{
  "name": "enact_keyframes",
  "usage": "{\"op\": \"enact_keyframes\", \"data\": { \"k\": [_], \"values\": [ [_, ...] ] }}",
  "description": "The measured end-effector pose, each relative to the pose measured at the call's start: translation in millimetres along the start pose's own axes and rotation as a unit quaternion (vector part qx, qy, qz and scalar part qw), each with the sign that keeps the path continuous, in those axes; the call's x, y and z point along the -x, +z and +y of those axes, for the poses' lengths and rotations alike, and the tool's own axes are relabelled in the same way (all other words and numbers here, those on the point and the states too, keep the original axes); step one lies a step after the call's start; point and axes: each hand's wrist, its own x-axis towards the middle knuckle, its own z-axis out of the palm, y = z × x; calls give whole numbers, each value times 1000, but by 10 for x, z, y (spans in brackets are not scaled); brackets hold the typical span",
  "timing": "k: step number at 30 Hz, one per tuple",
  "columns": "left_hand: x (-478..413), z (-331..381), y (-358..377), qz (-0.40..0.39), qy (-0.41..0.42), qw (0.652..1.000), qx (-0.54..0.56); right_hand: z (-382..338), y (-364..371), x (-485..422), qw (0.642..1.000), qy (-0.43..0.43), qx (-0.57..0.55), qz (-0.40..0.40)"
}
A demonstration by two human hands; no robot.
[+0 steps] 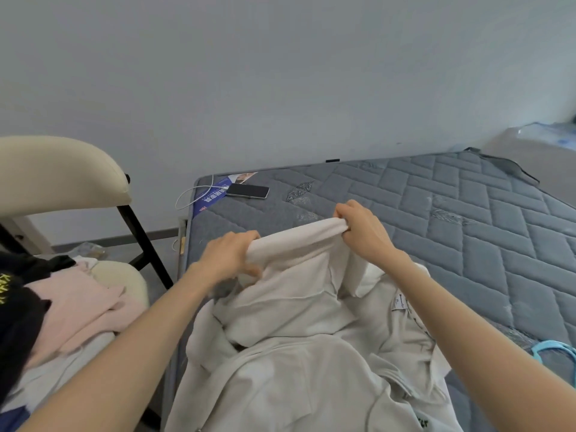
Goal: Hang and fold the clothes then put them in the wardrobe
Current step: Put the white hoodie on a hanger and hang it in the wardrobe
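A cream-white hooded sweatshirt lies crumpled on the near end of a grey quilted mattress, inside out with a label showing. My left hand and my right hand both grip one raised edge of the sweatshirt and hold it stretched between them above the mattress. A pile of other clothes, pink and black, rests on the chair seat at the left. A light blue hanger lies on the mattress at the right edge.
A cream chair with black legs stands to the left of the bed. A phone on a white cable lies at the mattress's far left corner. A plain wall runs behind.
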Motion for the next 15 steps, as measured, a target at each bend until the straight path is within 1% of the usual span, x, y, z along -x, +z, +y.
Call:
{"op": "enact_keyframes", "data": {
  "k": [2,3,5,7,8,10,12,13,15],
  "values": [
    [5,-99,-133,26,-43,990,-133,35,44,-4,996,15,88,-16],
    [6,-153,-174,37,-77,981,-175,46,56,-7,991,25,127,-38],
    [22,-281,-218,49,-134,966,-214,62,59,-18,967,43,207,-139],
    [50,-402,-230,36,-183,957,-220,83,82,-7,935,68,230,-261],
    [62,-455,-226,22,-204,954,-219,88,99,8,921,87,226,-306],
    [69,-540,-198,-6,-244,947,-206,99,146,35,898,114,222,-362],
    [64,-601,-176,-21,-284,946,-154,102,234,43,879,117,246,-392],
    [53,-641,-171,-17,-307,946,-104,106,290,43,877,116,259,-389],
    [-2,-732,-176,5,-358,933,30,113,388,23,897,134,248,-341]
  ]
}}
